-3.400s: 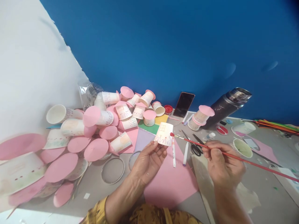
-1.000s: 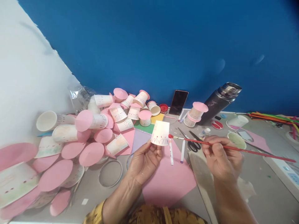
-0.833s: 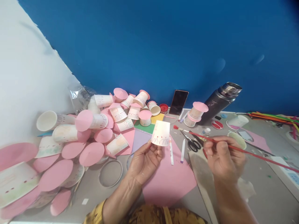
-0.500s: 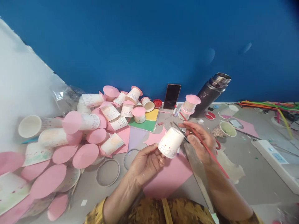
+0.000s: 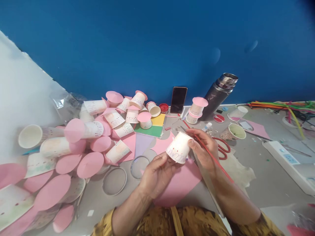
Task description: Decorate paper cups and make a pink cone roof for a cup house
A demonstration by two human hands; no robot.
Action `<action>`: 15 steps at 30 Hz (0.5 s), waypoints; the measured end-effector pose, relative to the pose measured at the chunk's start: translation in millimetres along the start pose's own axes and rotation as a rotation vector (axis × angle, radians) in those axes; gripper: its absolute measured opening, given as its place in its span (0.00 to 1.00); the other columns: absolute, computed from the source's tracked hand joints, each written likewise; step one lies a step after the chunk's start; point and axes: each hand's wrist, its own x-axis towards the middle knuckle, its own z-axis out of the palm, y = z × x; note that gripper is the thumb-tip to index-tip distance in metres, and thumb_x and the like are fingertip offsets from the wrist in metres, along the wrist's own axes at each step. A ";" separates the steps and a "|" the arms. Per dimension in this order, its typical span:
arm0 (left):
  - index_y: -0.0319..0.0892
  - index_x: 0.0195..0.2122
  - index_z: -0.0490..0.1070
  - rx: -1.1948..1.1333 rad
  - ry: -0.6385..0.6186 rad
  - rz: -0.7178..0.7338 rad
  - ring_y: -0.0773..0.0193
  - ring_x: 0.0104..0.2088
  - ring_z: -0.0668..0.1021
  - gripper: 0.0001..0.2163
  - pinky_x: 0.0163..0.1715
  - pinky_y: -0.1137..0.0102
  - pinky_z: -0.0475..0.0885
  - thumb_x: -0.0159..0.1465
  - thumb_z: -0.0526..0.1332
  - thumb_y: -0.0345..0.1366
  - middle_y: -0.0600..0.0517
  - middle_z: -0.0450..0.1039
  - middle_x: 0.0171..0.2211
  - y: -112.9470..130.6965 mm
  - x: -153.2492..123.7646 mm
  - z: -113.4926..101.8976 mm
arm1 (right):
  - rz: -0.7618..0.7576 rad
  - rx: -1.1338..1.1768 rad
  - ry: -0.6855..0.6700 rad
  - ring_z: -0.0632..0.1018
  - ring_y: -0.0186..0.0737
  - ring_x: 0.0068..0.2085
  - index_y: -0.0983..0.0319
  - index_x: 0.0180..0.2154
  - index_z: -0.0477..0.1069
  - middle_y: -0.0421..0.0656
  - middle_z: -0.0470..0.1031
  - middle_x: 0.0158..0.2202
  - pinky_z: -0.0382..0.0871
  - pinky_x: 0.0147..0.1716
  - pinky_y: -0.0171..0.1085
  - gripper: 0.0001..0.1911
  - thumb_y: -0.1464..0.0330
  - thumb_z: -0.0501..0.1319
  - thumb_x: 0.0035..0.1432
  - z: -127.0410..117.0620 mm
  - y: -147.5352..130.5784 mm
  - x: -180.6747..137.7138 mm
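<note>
A white paper cup (image 5: 177, 148) is held upside down and slightly tilted, with purple wavy lines and red dots near its lower rim. My left hand (image 5: 158, 175) grips it from below at the rim, thumb on the left side. My right hand (image 5: 204, 148) is closed around a slim red paintbrush (image 5: 218, 164) lying slantwise across it; the brush tip is too small to make out. The right thumb touches the cup's right side. Below both hands lies a sheet of pink paper (image 5: 182, 185). Red-handled scissors (image 5: 222, 149) rest just right of the right hand, blades partly hidden.
Decorated cups with pink paper discs (image 5: 91, 164) crowd the left. A phone (image 5: 178, 100) and a dark flask (image 5: 218, 95) stand by the blue wall, near two stacked cups (image 5: 197, 109). A patterned cup (image 5: 232, 132) and a power strip (image 5: 286, 160) are at right.
My right hand has moved closer, and its thumb now touches the cup. The cup has turned slightly in my left hand. The view has shifted a little, showing more of the scissors.
</note>
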 end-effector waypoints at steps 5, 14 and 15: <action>0.39 0.51 0.79 -0.133 -0.010 -0.019 0.49 0.55 0.80 0.15 0.59 0.55 0.71 0.64 0.65 0.38 0.39 0.80 0.54 10.0 2.8 0.8 | -0.095 0.018 0.024 0.80 0.51 0.55 0.57 0.55 0.76 0.49 0.81 0.54 0.76 0.52 0.48 0.20 0.58 0.68 0.63 -3.8 -8.8 1.5; 0.38 0.39 0.85 0.349 0.073 0.235 0.60 0.39 0.80 0.12 0.46 0.68 0.72 0.55 0.76 0.36 0.45 0.84 0.39 -3.1 1.3 -3.7 | -0.116 -0.002 0.099 0.82 0.51 0.50 0.59 0.52 0.77 0.49 0.81 0.51 0.76 0.49 0.47 0.20 0.59 0.70 0.61 -2.6 -12.0 -0.9; 0.38 0.38 0.85 0.410 0.107 0.255 0.61 0.39 0.80 0.10 0.45 0.69 0.71 0.55 0.77 0.36 0.46 0.84 0.38 -4.6 1.4 -5.9 | -0.097 -0.001 0.097 0.82 0.50 0.50 0.59 0.52 0.77 0.49 0.82 0.50 0.76 0.48 0.47 0.20 0.58 0.70 0.61 -2.1 -10.1 -1.3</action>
